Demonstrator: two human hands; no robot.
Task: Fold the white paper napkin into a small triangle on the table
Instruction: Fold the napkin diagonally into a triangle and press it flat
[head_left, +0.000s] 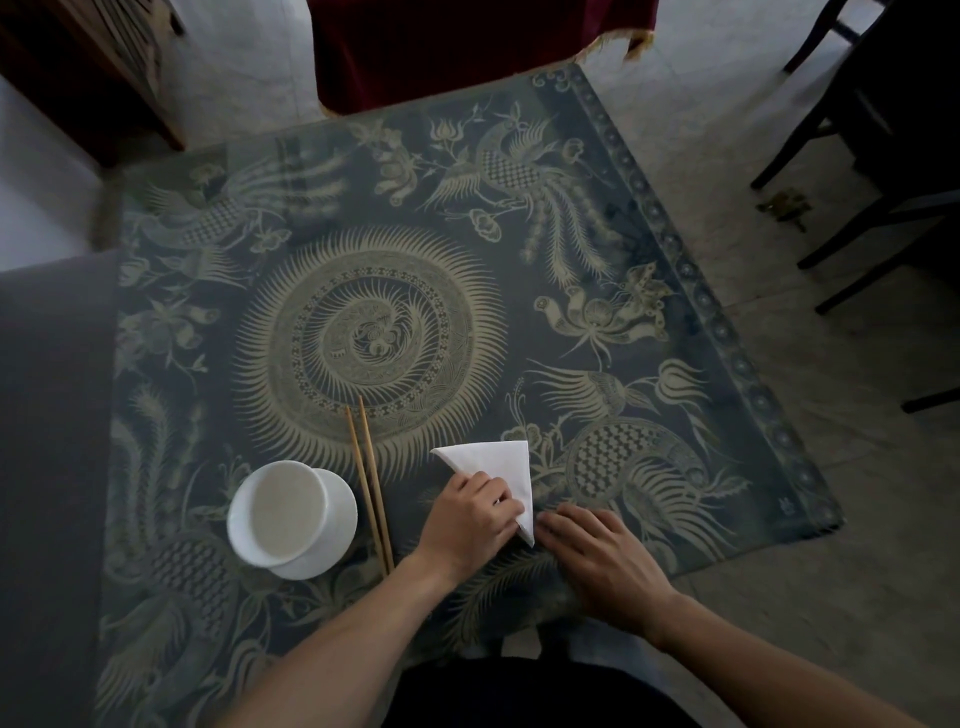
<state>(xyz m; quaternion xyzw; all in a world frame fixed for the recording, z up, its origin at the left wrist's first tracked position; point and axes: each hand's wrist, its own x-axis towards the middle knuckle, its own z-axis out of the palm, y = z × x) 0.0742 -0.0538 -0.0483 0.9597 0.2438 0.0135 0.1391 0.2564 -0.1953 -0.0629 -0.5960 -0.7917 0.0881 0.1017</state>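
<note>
The white paper napkin (503, 466) lies on the table (701, 332) near its front edge, folded into a triangle with its sharp tip pointing toward me. My left hand (470, 512) rests on the napkin's left side, fingers curled and pressing it down. My right hand (597, 558) lies flat on the tablecloth just right of the tip, its fingertips touching the napkin's lower point. Part of the napkin's left edge is hidden under my left hand.
A white bowl (283, 512) stands on a white saucer (337, 540) to the left. A pair of wooden chopsticks (370, 483) lies between the bowl and the napkin. Dark chairs (857, 156) stand on the floor at the right; a red-draped piece (467, 47) is beyond the table.
</note>
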